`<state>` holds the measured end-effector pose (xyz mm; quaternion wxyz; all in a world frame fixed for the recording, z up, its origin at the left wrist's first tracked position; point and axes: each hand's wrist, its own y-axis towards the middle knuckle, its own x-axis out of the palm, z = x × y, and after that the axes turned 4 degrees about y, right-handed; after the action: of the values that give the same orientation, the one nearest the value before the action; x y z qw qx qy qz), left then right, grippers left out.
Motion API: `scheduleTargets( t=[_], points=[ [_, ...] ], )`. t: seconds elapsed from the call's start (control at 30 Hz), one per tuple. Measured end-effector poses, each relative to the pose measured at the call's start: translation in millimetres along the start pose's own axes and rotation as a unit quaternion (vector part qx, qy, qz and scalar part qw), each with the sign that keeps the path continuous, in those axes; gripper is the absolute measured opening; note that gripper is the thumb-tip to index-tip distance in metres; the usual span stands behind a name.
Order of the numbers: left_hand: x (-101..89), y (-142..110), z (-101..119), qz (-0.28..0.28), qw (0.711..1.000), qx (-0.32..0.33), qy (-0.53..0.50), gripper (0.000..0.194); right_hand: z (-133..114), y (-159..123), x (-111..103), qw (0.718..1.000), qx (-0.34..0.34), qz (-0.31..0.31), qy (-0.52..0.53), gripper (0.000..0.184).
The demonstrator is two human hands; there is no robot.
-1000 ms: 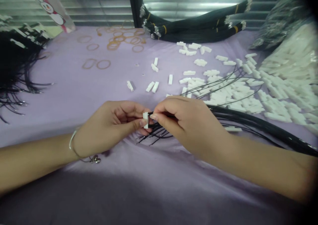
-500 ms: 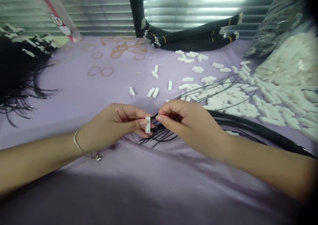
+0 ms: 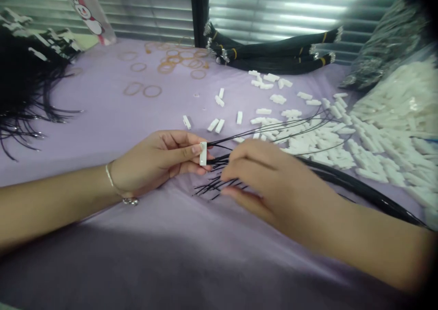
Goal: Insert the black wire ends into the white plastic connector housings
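My left hand (image 3: 171, 155) pinches a small white plastic connector housing (image 3: 203, 154) between thumb and fingers. Several thin black wires (image 3: 246, 134) run from the housing's right side toward the pile of white parts. Over the loose wire ends (image 3: 208, 187), my right hand (image 3: 263, 177) hovers with thumb and fingers apart, slightly blurred. No object shows between its fingertips. Behind it, a thick bundle of black wires (image 3: 359, 189) stretches to the right edge, partly covered by my right hand and forearm.
Loose white connector housings (image 3: 318, 143) heap up at the right, beside a clear bag (image 3: 393, 88) of more. Tan rubber bands (image 3: 152, 91) lie at the back left. Tied black wire bundles (image 3: 273, 59) rest by the blinds. Wires with white connectors (image 3: 30, 81) pile at far left.
My right hand has let go of the wire beside the housing and moved right and down, its fingers opening. My left hand still holds the housing, slightly higher in view.
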<state>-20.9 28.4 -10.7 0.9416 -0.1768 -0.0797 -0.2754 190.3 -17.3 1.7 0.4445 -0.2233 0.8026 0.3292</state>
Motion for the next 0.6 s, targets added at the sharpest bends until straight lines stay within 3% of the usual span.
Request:
scheduleTargets(
  t=[0.07, 0.13, 0.27, 0.4, 0.6],
  points=[
    [-2.1, 0, -1, 0.000, 1.000, -0.002, -0.011, 0.007, -1, -2, 5, 0.997, -0.036, -0.075, 0.001, 0.011],
    [-2.7, 0, -1, -0.004, 1.000, -0.003, -0.003, 0.008, -1, -2, 10, 0.994, -0.043, -0.100, 0.000, 0.014],
    [-0.7, -2, -1, -0.008, 0.999, -0.001, 0.044, 0.008, -5, 3, 9, 0.996, 0.052, -0.033, 0.065, 0.014],
    [2.6, -4, 1, -0.006, 0.992, 0.010, 0.124, 0.010, -7, 9, 3, 0.985, 0.156, 0.032, 0.068, 0.014],
    [6.1, -4, 3, 0.002, 0.985, 0.006, 0.170, 0.010, -1, 13, 11, 0.983, 0.166, 0.046, 0.062, 0.012]
  ],
)
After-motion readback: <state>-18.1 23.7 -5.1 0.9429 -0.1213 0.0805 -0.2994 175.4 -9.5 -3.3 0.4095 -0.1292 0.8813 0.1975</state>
